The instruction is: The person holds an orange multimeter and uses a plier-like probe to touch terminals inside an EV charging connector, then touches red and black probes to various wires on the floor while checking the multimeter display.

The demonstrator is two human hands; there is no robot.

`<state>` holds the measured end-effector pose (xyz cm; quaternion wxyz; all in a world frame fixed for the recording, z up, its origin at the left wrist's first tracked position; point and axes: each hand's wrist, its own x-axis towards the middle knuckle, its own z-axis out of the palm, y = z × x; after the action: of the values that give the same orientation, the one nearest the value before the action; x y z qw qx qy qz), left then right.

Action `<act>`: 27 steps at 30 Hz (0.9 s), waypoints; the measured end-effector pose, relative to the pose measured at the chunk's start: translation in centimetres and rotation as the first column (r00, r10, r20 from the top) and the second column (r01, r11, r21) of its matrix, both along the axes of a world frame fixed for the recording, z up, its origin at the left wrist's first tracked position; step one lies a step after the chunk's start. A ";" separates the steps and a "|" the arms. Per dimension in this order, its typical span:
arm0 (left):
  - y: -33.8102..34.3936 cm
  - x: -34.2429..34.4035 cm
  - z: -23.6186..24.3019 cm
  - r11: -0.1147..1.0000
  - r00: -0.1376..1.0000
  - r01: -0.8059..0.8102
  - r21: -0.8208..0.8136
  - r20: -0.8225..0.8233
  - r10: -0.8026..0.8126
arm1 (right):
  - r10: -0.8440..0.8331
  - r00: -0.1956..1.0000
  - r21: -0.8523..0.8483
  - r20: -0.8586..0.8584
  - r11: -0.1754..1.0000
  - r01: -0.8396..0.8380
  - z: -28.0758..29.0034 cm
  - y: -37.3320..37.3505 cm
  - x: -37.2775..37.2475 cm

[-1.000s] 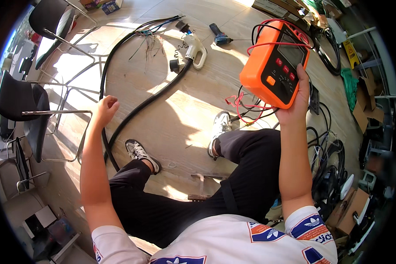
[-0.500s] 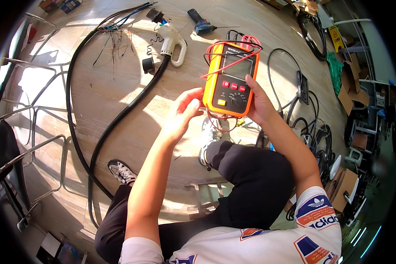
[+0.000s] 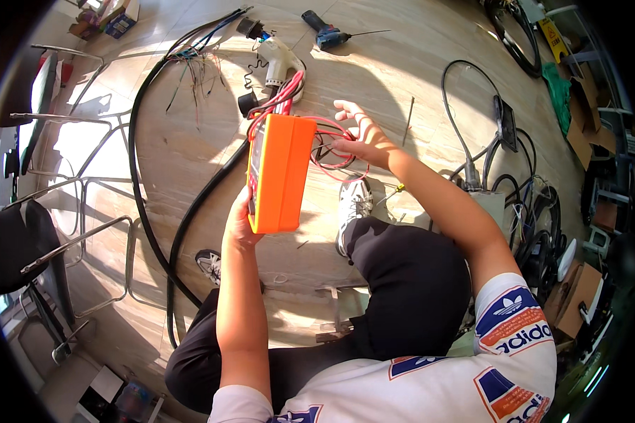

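mtr (image 3: 286, 173): org boxy shell, dark face edge-on | L hand (image 3: 243, 222): gripping mtr | R hand (image 3: 369, 141): spread, nr red leads (image 3: 287, 93)

Workshop, with drill (image 3: 326, 35) and cable (image 3: 214, 177)

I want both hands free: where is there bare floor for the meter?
Bare floor lies left of the orange meter, between two black cable runs below the loose wires; also between the drill and looped black cord. The right side is crowded: tangled cables, cardboard.
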<state>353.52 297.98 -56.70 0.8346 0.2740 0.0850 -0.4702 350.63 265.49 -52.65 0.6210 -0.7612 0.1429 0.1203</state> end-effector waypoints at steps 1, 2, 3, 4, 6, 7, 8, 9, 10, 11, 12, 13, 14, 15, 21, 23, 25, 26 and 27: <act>0.3 0.1 -0.1 0.998 0.997 0.057 0.042 0.043 -0.059 | 0.022 0.997 -0.143 0.075 0.990 -0.011 -2.5 -1.0 0.0; 0.6 0.4 -0.2 0.990 0.989 0.112 0.084 0.087 -0.119 | -0.028 0.999 -0.119 0.043 0.992 0.033 -4.9 -2.1 0.4; 0.6 0.5 1.0 0.982 0.983 0.150 0.113 0.091 -0.160 | -0.071 0.997 -0.084 0.002 0.994 0.071 -6.9 -2.5 1.1; 1.4 0.5 1.8 0.972 0.979 0.202 0.121 0.018 -0.205 | -0.131 0.990 -0.100 0.060 0.986 0.136 -6.9 -2.2 2.1; 2.4 0.4 1.1 0.933 0.942 0.327 0.147 0.033 -0.335 | -0.254 0.956 -0.227 0.150 0.932 0.283 -6.6 -2.8 4.4; 2.9 0.2 0.3 0.906 0.923 0.369 0.208 0.033 -0.383 | -0.341 0.929 -0.212 0.141 0.907 0.365 -6.3 -3.5 5.5; 3.2 0.2 -0.7 0.880 0.901 0.403 0.253 0.059 -0.430 | -0.415 0.893 -0.113 0.171 0.893 0.436 -5.9 -4.3 6.2; 3.1 0.0 -1.6 0.867 0.890 0.418 0.272 0.069 -0.451 | -0.489 0.851 -0.023 0.191 0.865 0.502 -5.6 -5.3 6.3; 3.8 -0.5 -2.7 0.868 0.904 0.389 0.308 0.054 -0.424 | -0.516 0.826 0.014 0.226 0.850 0.527 -5.1 -5.8 6.4; 4.6 -0.9 -4.2 0.867 0.917 0.360 0.344 0.039 -0.396 | -0.544 0.798 0.051 0.259 0.833 0.551 -4.8 -6.4 6.1; 5.1 -1.3 -5.7 0.861 0.928 0.345 0.373 0.001 -0.372 | -0.582 0.762 0.108 0.283 0.809 0.578 -4.9 -7.5 5.4; 5.9 -1.5 -7.1 0.854 0.939 0.326 0.405 -0.033 -0.343 | -0.616 0.726 0.169 0.305 0.785 0.596 -4.9 -8.4 4.9; 6.7 -1.8 -8.5 0.845 0.948 0.308 0.438 -0.067 -0.311 | -0.627 0.714 0.122 0.311 0.772 0.624 -4.9 -9.2 4.1; 7.4 -2.2 -10.4 0.862 0.959 0.276 0.425 -0.065 -0.275 | -0.638 0.703 0.075 0.313 0.755 0.652 -5.1 -9.7 3.0; 7.7 -3.1 -14.4 0.910 0.976 0.218 0.352 -0.051 -0.214 | -0.666 0.701 -0.295 0.256 0.637 0.712 -10.9 -14.3 -2.4; 8.9 -3.4 -15.1 0.883 0.972 0.233 0.407 -0.072 -0.223 | -0.617 0.776 -0.432 0.132 0.668 0.606 -12.1 -14.5 -3.6; 8.8 -3.2 -14.8 0.834 0.965 0.257 0.489 -0.089 -0.245 | -0.440 0.880 -0.607 0.180 0.654 0.451 -13.3 -15.2 -5.2; 8.7 -3.0 -14.7 0.818 0.960 0.272 0.507 -0.089 -0.264 | -0.255 0.932 -0.713 0.258 0.601 0.362 -14.0 -15.3 -6.2; 9.1 -3.1 -14.8 0.799 0.958 0.274 0.535 -0.078 -0.277 | -0.051 0.952 -0.803 0.303 0.524 0.284 -14.6 -15.1 -6.9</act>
<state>350.39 307.10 -71.54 0.6462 0.5084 0.1715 -0.5427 343.75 250.39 -67.30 0.2017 -0.9558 0.1791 -0.1170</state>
